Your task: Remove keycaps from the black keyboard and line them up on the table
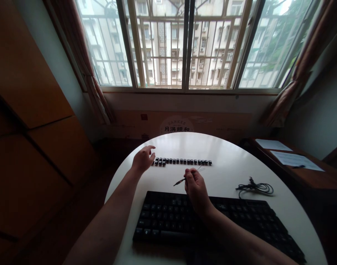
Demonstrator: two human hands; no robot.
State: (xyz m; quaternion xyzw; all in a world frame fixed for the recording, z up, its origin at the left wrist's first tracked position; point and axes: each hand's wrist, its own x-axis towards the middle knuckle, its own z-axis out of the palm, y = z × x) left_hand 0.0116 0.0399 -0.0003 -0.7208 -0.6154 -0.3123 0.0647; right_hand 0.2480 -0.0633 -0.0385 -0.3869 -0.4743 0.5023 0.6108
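A black keyboard [171, 217] lies at the near side of a round white table [229, 154]. Beyond it, several loose black keycaps [185, 161] sit in a row. My left hand [143, 159] hovers at the left end of that row, fingers curled loosely and apart, holding nothing. My right hand [195, 186] is above the keyboard's far edge, pinched on a thin wire keycap puller [185, 176] whose dark handle points left and whose wire prongs point toward the keycaps.
A coiled black cable [255, 188] lies on the table to the right. Papers [295, 159] rest on a wooden side surface at right. A barred window with curtains fills the wall ahead; a wooden cabinet stands at left.
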